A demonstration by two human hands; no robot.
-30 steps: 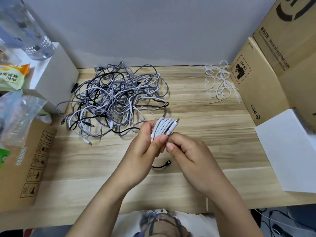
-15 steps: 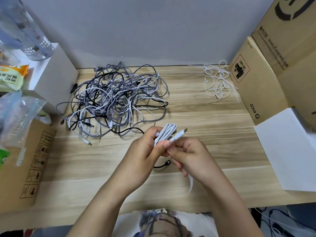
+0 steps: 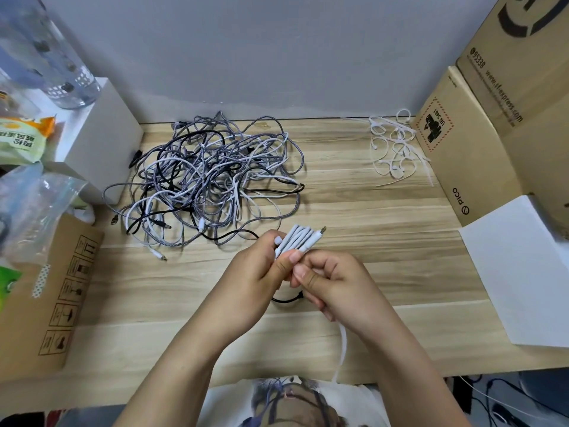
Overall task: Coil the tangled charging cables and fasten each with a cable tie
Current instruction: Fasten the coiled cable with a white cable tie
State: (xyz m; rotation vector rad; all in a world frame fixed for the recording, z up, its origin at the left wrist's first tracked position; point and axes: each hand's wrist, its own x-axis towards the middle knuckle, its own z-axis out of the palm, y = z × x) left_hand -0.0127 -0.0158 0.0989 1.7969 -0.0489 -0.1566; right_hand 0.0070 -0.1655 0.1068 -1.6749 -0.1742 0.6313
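White folded charging cable (image 3: 297,241), gathered into a short bundle of parallel strands, sits above the near middle of the pale wood-grain tabletop (image 3: 385,241), held up between both hands. The left hand (image 3: 258,272) has its grip clenched round the lower part of the bundle, thumb pressed across the front and fingers curled behind. The right hand (image 3: 332,285) is just beside it, touching it, with its grip curled in on a thin white cable tie strip (image 3: 342,349) whose free tail hangs down from under the palm toward the near edge of the tabletop. Whether the strip already goes round the bundle is hidden by the fingers. A metal plug tip (image 3: 322,230) sticks out at the upper right end of the bundle.

Behind the hands and to the left lies a big tangled heap of grey braided, white and black cables (image 3: 212,180), spread loosely on the wood. One thin black cable end (image 3: 288,298) shows on the tabletop beneath the hands. At the far right, a loose pile of white cable ties (image 3: 395,149) lies near a brown cardboard box (image 3: 480,155) printed with black lettering, and a white sheet (image 3: 520,272) lies to the right. On the left stand a white box (image 3: 101,143), a clear glass jar (image 3: 46,57) on top of it, and a clear plastic bag (image 3: 34,204).
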